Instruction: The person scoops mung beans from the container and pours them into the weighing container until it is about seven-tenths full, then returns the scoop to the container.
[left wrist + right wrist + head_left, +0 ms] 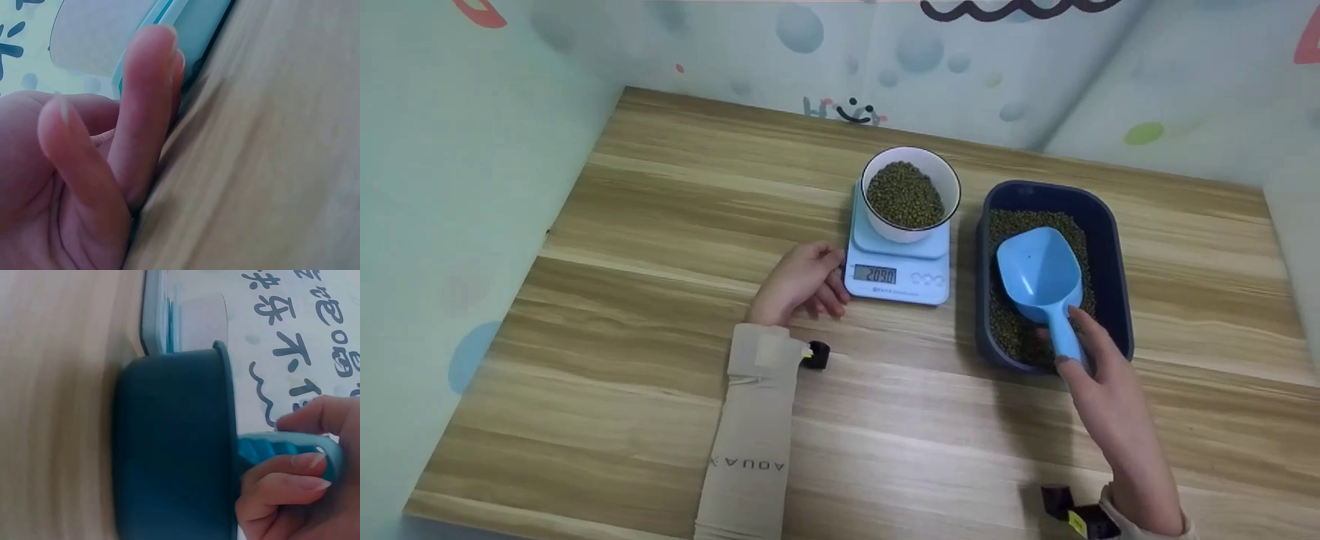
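A blue kitchen scale (901,277) stands mid-table, its display showing digits like 2090. On its platform sits a white bowl (911,234) with a dark rim, filled with small green-brown grains (906,195) that look like mung beans. My left hand (804,281) rests at the scale's left edge, fingers loosely bent and holding nothing. To the right, a dark blue tub (1112,262) contains more of the grains. My right hand (1099,360) grips the handle of a light blue scoop (1039,266), whose bowl lies over the grains in the tub and looks empty.
The wood-grain table (645,300) meets a printed backdrop (720,52) at the back. Small black devices (816,355) are worn at both wrists. The tub's raised wall stands close to the scale's right side.
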`<state>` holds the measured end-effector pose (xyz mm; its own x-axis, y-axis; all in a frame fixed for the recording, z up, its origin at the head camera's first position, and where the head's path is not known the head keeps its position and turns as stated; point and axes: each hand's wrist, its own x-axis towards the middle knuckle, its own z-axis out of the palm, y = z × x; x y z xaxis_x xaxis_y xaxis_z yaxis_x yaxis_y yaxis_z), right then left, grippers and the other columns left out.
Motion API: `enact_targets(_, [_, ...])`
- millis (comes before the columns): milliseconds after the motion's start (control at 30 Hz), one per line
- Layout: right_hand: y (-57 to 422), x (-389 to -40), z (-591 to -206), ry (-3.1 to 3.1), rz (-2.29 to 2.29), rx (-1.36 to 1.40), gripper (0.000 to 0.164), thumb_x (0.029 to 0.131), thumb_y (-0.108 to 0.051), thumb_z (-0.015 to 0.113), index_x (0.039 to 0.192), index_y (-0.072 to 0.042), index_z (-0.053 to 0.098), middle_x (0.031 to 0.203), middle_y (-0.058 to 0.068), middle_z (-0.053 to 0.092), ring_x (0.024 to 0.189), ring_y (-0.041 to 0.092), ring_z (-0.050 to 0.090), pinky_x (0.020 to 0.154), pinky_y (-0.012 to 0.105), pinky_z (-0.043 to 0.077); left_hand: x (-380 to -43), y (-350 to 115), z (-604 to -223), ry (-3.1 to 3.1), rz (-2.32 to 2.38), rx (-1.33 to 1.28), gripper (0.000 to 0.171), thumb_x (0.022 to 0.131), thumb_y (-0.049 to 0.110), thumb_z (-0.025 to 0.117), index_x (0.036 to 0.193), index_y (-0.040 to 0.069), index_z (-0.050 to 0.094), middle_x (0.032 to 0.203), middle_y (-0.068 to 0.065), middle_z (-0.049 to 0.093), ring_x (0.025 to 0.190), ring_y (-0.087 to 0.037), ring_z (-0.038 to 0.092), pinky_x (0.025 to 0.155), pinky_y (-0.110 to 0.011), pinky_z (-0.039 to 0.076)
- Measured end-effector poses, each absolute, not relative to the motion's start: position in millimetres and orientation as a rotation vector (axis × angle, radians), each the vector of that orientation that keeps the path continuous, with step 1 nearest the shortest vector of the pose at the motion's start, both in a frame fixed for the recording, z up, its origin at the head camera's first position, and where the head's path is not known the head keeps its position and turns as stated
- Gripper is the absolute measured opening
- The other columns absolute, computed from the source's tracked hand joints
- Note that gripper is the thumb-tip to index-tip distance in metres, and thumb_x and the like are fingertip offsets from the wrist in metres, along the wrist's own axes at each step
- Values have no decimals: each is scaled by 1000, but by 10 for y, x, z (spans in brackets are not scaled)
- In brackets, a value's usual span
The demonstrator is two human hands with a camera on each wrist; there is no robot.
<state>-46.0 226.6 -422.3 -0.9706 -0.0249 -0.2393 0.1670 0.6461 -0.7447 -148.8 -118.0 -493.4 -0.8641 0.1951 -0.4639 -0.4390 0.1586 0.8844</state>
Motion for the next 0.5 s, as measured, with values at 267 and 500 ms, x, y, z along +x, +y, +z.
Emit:
enact_targets(267, [2312, -396, -4210, 2656, -1081, 75, 58, 96, -23, 42, 148, -20, 17, 143, 21, 30, 104, 37, 50, 71, 40, 48, -1517, -1179, -4960, 1962, 1762, -197, 29, 99, 31, 39, 112, 8, 52, 75, -16, 65, 54, -24, 65, 37, -26, 43])
enact_targets(500, [2388, -328, -4136, 2786, -916, -35, 58, 96, -32, 46, 147, -18, 21, 131, 15, 42, 64, 14, 49, 48, 26, 40, -1500, -1204, -4978, 1947, 1758, -226, 29, 100, 30, 38, 115, 9, 51, 77, -17, 65, 55, -25, 65, 38, -27, 43])
